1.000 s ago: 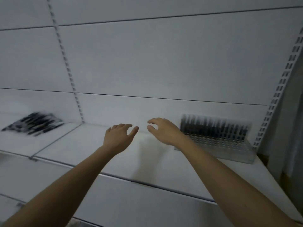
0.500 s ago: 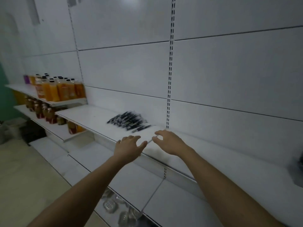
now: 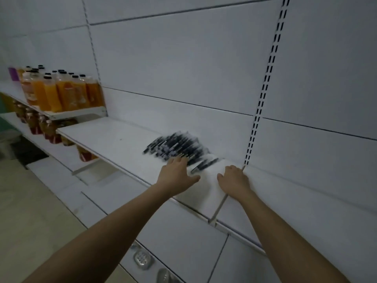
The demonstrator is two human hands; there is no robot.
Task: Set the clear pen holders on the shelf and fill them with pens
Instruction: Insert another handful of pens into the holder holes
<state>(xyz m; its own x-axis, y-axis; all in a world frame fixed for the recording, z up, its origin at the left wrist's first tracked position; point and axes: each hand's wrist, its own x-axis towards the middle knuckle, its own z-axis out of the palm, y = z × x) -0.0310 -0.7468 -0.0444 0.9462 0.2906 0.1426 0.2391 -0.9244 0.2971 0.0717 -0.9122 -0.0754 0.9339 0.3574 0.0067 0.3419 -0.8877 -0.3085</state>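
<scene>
White shelf [image 3: 114,137] is carrying a blurred pile of black pens [image 3: 177,147], loose, lying flat near the back wall. Left hand [image 3: 176,176] is reaching palm-down, fingers straight and spread, released, fingertips at the pile's near edge; blur is hiding whether they're touching. Right hand [image 3: 234,178] is sitting just right of the pile, fingers lightly bent, gripping nothing, apart from the pens. Orange bottles [image 3: 61,92] are standing on a higher shelf well left of the pile. Head view isn't showing any pen holder.
</scene>
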